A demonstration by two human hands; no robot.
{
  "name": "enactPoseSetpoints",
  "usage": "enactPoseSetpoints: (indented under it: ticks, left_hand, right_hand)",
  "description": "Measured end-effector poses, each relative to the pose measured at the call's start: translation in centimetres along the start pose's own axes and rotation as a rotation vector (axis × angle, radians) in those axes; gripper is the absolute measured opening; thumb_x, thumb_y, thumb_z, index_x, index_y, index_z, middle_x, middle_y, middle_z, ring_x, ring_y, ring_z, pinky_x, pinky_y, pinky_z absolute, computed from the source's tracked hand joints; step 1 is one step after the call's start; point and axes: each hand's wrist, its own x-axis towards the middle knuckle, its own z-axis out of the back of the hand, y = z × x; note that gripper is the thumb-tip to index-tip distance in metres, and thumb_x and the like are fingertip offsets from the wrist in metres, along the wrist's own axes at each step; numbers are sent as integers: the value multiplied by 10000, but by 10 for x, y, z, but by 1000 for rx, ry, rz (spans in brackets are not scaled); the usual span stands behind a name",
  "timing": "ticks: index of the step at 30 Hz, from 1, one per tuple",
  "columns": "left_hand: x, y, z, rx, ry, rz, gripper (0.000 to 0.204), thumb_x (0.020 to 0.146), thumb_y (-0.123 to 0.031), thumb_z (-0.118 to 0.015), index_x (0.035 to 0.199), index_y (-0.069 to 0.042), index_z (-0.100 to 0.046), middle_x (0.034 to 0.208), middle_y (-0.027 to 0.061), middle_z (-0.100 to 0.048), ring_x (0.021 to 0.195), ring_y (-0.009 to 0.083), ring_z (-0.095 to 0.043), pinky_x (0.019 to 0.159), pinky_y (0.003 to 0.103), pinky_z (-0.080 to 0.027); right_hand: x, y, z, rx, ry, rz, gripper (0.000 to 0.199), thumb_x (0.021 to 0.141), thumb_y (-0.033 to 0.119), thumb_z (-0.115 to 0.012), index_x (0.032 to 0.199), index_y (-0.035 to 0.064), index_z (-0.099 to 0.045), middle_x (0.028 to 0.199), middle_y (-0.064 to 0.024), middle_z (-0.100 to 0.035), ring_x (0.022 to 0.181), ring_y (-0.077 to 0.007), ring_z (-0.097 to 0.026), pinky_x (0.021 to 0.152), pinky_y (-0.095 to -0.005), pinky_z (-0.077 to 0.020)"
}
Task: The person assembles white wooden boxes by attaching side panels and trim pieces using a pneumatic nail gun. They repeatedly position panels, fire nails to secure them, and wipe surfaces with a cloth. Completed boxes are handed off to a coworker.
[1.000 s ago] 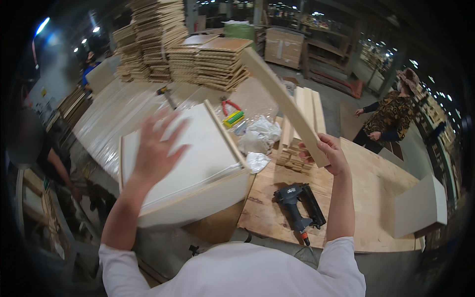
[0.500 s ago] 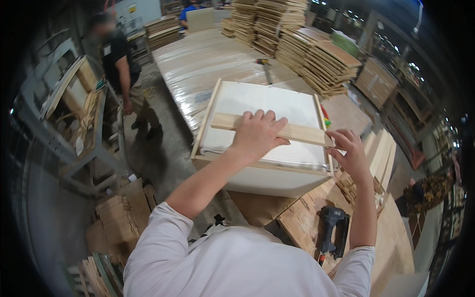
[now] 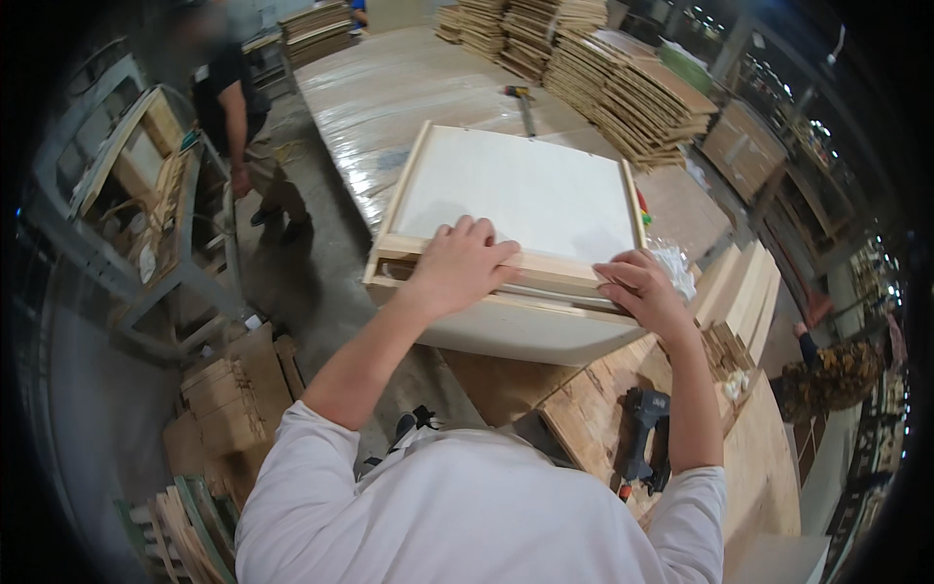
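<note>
A box-like wooden frame (image 3: pixel 391 209) with a white panel (image 3: pixel 530 190) set between its raised side rails stands on the worktable. Across the near end of the panel lies a pale wooden slat (image 3: pixel 556 269), spanning from rail to rail. My left hand (image 3: pixel 457 268) grips the slat left of its middle, fingers over the far edge and thumb pointing right. At its right end, my right hand (image 3: pixel 644 289) pinches the slat between thumb and fingers. A narrow gap shows between the slat and the near edge of the frame.
A black nail gun (image 3: pixel 645 438) lies on the wooden bench at my right, near several pale wood strips (image 3: pixel 744 297). Beyond the frame, a drill (image 3: pixel 522 105) rests on the wrapped tabletop (image 3: pixel 379 107). Stacked panels (image 3: pixel 623 97) rise behind. Another person (image 3: pixel 232 117) stands at the left.
Both hands have drawn the slat toward me, from across the panel to its near end. The right hand has closed on the slat's end. The other person has shifted slightly.
</note>
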Motion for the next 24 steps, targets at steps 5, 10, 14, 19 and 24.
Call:
enactPoseSetpoints:
  ticks: [5, 10, 14, 19, 24]
  left_hand:
    - [-9, -9, 2, 8, 40, -5, 314, 900, -382, -544, 1170, -228, -589, 979, 59, -512, 963, 239, -481, 834, 383, -397]
    - [-23, -12, 2, 27, -31, -77, 448, 859, -415, -593, 1254, -209, -557, 993, 54, -505, 966, 230, -470, 830, 374, -393]
    - [-29, -9, -2, 82, -136, -162, 590, 803, -461, -639, 1301, -167, -528, 1017, 49, -502, 964, 224, -467, 822, 366, -394]
    - [-25, -8, -5, 143, -155, -201, 674, 767, -495, -655, 1328, -155, -501, 1025, 42, -497, 957, 217, -465, 813, 355, -393]
    - [-25, -4, -7, 159, -142, -228, 691, 776, -511, -639, 1336, -136, -490, 1021, 43, -494, 950, 214, -463, 809, 337, -383]
  right_hand:
    - [-10, 1, 1, 38, -6, -2, 271, 794, 225, -713, 1027, 89, -703, 912, -75, -620, 917, -244, -554, 828, -362, -461]
    - [-24, 15, 0, -42, -22, 14, 241, 800, 210, -703, 1014, 100, -706, 917, -52, -621, 914, -236, -552, 816, -353, -461]
    - [-33, 21, -12, -150, -166, 15, 225, 805, 209, -695, 1010, 117, -707, 933, -29, -622, 916, -227, -554, 841, -352, -448]
    - [-35, 21, -20, -199, -236, -8, 225, 799, 210, -697, 1008, 127, -707, 964, -20, -624, 937, -211, -558, 884, -363, -425]
    - [-33, 24, -25, -198, -265, -47, 233, 776, 202, -712, 996, 126, -712, 972, -24, -625, 944, -214, -559, 873, -362, -432]
